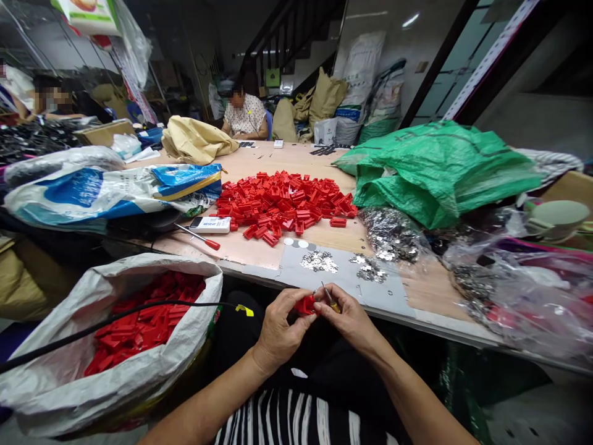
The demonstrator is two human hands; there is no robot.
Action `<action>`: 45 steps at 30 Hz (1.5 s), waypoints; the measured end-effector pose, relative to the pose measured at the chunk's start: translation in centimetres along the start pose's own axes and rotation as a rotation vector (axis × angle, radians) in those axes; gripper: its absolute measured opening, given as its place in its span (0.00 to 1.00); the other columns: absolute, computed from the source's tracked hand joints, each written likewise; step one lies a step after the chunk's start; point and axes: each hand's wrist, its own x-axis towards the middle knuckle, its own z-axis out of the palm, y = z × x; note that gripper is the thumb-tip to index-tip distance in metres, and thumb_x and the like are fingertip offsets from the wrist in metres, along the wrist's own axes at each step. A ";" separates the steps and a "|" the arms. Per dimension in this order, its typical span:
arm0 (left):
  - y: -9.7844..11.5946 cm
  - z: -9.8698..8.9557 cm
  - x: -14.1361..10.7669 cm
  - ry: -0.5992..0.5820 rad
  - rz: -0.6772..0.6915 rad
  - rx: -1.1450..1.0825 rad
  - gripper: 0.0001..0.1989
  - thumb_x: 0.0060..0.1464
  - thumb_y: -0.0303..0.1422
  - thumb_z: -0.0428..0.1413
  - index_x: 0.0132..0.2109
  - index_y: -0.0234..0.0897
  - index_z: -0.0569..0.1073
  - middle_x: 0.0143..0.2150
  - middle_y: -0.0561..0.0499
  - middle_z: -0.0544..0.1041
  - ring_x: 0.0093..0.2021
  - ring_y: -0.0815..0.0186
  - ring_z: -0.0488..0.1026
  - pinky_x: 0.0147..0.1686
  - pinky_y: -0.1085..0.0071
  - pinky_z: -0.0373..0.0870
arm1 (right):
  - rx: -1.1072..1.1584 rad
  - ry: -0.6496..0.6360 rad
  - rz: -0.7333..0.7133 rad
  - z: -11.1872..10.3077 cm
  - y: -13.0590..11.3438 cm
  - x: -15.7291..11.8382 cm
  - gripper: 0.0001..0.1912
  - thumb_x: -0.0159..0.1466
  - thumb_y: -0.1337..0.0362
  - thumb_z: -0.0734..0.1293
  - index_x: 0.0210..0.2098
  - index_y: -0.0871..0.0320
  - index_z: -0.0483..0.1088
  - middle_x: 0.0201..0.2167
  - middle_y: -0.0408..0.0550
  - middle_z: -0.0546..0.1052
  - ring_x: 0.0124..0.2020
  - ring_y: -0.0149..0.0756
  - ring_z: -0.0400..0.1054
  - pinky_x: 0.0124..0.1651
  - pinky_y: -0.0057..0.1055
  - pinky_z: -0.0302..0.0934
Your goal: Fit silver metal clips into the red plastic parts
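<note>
My left hand (283, 326) is closed around a red plastic part (304, 304), held just in front of the table edge. In my right hand (346, 315) is a small pointed tool with a yellow handle (334, 305), its thin metal tip pointing up and left. The right fingertips also touch the red part. Just beyond my hands, a grey mat (296, 272) bears two small heaps of flat metal pieces, a shiny heap (319, 261) and a darker heap (368, 269). Farther back lies a large pile of red plastic parts (282, 201).
At my left stands an open white sack (185, 266) of red parts, a black cable (125, 321) crossing it. A red-handled screwdriver (199, 237) lies near a white box (210, 225). Green sacking (440, 164) and bagged metal pieces (391, 235) lie right. A person (248, 114) sits across the table.
</note>
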 end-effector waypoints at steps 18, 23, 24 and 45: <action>-0.1 0.5 0.4 -0.005 -0.301 -0.386 0.20 0.51 0.30 0.60 0.52 0.41 0.72 0.46 0.49 0.74 0.44 0.65 0.73 0.47 0.69 0.72 | 0.274 -0.048 0.127 -0.5 -0.5 -0.9 0.16 0.61 0.50 0.66 0.34 0.55 0.62 0.22 0.35 0.58 0.19 0.24 0.49 0.21 0.23 0.46; -0.2 0.3 0.7 0.006 -0.394 -0.545 0.22 0.49 0.29 0.61 0.53 0.41 0.71 0.40 0.52 0.76 0.41 0.68 0.72 0.44 0.72 0.70 | -0.032 -0.087 -0.072 -1.0 -0.7 -1.1 0.08 0.65 0.57 0.63 0.39 0.55 0.67 0.31 0.43 0.72 0.29 0.30 0.64 0.34 0.27 0.59; -0.2 0.3 0.7 0.013 -0.402 -0.571 0.23 0.49 0.28 0.61 0.53 0.41 0.71 0.39 0.52 0.75 0.40 0.68 0.71 0.43 0.72 0.69 | -0.100 -0.095 -0.111 -1.2 -0.8 -1.2 0.07 0.66 0.58 0.62 0.39 0.55 0.68 0.33 0.44 0.73 0.32 0.32 0.65 0.36 0.28 0.60; 0.9 -0.1 1.4 -0.033 -0.537 -0.768 0.21 0.46 0.29 0.63 0.50 0.37 0.75 0.34 0.51 0.78 0.33 0.69 0.70 0.36 0.72 0.66 | -0.349 -0.129 -0.385 -1.6 -1.2 -1.8 0.07 0.66 0.64 0.62 0.39 0.52 0.72 0.33 0.47 0.77 0.33 0.35 0.71 0.37 0.31 0.64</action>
